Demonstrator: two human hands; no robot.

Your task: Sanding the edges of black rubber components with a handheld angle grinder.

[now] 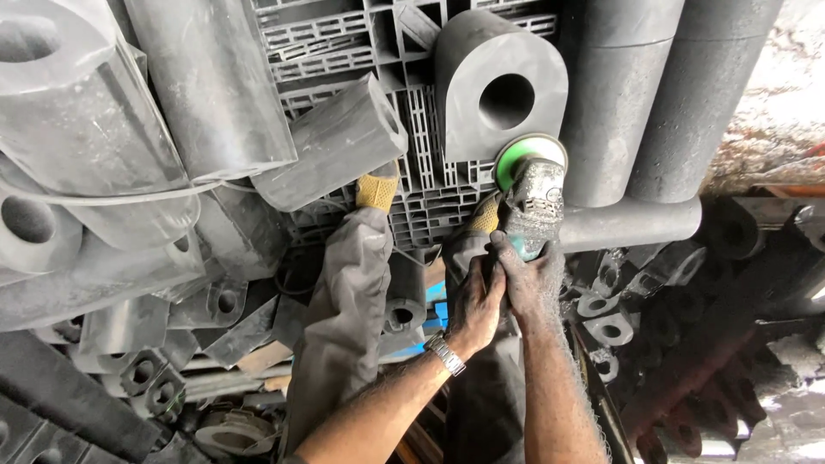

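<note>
Both of my hands hold a grey, dust-covered angle grinder [534, 202] with a green disc guard [514, 160]. My right hand [534, 277] wraps the rear of its body. My left hand [475, 301], with a metal watch on its wrist, grips just beside it. The disc touches the lower edge of a dark grey D-shaped rubber block [481, 60] with a round hole through it. The block rests on a grey plastic pallet [430, 172]. My legs in grey trousers [344, 318] stretch toward the pallet.
Another D-shaped block [339, 146] lies left of my feet. Long rubber profiles [206, 77] pile up at left, and thick dark lengths [619, 94] stand at right. Several small offcuts with holes [606, 314] litter the floor on the right and at lower left [142, 369].
</note>
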